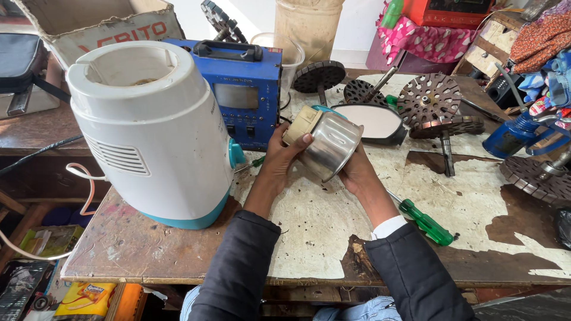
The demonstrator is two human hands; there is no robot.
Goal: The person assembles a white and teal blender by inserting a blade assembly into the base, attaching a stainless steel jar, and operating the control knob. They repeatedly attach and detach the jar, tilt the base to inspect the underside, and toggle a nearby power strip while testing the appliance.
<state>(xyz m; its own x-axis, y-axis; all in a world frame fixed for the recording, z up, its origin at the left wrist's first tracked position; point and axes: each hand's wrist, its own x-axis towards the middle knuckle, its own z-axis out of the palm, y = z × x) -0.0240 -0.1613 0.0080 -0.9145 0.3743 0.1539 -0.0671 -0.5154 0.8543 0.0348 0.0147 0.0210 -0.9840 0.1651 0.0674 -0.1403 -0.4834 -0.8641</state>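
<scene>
Shiny round steel jar with cream plastic base (324, 142) is being held sideways above worn desk (333, 226). Left hand (279, 160) grip wrapped on base; right hand (357, 172) grip cupping underneath. Big white mixer body (148, 131) is standing apart, still bare; green-handled screwdriver (425, 222) is lying untouched.

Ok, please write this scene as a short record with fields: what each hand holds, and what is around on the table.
left hand: left hand grips the cream base end of the steel jar
right hand: right hand supports the steel jar from below
jar pose: tilted on its side, lifted off the table
left of hands: white mixer body, upright
behind hands: blue box device; side mirror
right of hands: green screwdriver, lying flat; perforated discs
</scene>
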